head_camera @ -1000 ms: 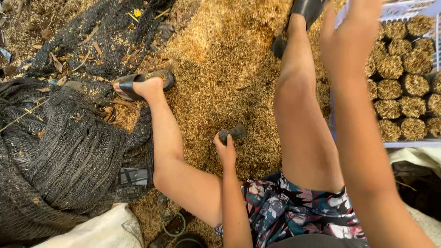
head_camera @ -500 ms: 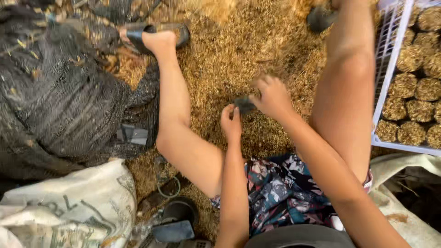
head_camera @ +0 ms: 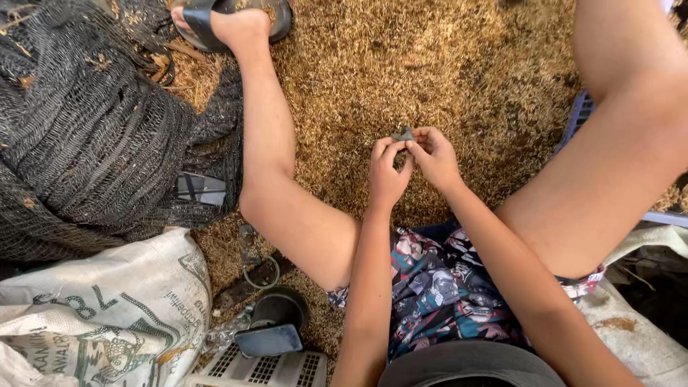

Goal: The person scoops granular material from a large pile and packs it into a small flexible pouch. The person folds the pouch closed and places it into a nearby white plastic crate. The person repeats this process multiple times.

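Far left, black netting [head_camera: 93,129] lies heaped on the husk-covered floor [head_camera: 401,64], with a printed sack [head_camera: 107,315] below it; since half a second ago the view has dropped closer, so the sack fills more of the lower left corner. A sandal [head_camera: 229,14] on the person's foot sits at the top edge, the bare leg running down from it. Low down, a black cup [head_camera: 276,308] stands beside a white grille [head_camera: 265,369].

Now the middle: both hands have come together over the husks. The left hand [head_camera: 387,175] is curled, thumb and forefinger nipped onto a small dark piece [head_camera: 403,134]. The right hand [head_camera: 433,158], which half a second ago was laid over the piece from above, now pinches its other end with the fingertips. The piece is tiny, grey-black, flat-looking, held just above the floor between the knees; its exact shape cannot be told.

Right, the other leg crosses a blue crate [head_camera: 580,115], mostly out of view now.
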